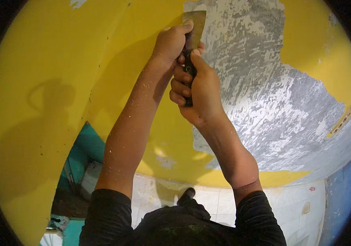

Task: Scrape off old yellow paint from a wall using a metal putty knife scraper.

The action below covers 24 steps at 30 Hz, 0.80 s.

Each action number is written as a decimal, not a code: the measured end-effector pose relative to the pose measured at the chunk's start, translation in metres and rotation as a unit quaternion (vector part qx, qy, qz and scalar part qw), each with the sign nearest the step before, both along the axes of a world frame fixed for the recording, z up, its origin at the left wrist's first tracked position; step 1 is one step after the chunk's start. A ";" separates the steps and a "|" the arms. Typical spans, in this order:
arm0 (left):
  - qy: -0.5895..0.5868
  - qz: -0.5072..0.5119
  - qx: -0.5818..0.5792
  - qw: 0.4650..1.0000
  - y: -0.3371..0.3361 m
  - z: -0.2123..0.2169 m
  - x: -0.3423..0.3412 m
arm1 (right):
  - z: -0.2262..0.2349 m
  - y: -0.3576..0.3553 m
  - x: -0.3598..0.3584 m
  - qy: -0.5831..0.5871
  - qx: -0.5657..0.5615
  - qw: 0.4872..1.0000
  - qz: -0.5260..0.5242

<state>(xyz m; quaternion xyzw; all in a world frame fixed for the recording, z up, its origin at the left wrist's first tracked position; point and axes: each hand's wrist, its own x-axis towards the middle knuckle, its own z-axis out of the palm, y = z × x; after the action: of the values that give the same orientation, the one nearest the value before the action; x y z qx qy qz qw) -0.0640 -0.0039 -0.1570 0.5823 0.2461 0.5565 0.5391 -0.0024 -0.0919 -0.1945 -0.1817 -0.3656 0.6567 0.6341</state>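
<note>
Right hand (pixel 203 86) curls round a dark-handled scraper (pixel 188 64); left hand (pixel 171 44) pinches its flared metal blade (pixel 196 28).

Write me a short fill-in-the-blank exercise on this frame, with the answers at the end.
1. The right hand grips the scraper by its black ____.
2. The thumb of the left hand touches the scraper's flat ____.
3. In the picture, the paint directly left of the bare grey patch is coloured ____.
4. Of the two hands, the one higher in the picture is the ____ one.

Missing words: handle; blade; yellow; left.
</note>
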 end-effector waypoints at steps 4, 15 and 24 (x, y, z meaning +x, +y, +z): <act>-0.081 0.007 -0.013 0.997 0.009 -0.058 -0.006 | -0.051 0.012 0.007 -0.176 -0.007 0.982 -0.067; 0.363 -0.056 -0.674 0.641 -0.264 -0.692 -0.251 | -0.643 -0.320 0.213 -0.655 -0.510 0.554 -0.056; 0.556 -0.244 -0.585 0.537 -0.358 -0.795 -0.348 | -0.824 -0.551 0.245 -0.787 -0.201 0.580 0.064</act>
<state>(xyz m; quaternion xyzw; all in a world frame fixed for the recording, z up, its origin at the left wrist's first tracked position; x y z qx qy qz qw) -0.4119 -0.3621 -0.9518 0.3667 0.6159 -0.3002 0.6294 0.2429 -0.6426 -1.0182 -0.7261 -0.5904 0.3524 0.0012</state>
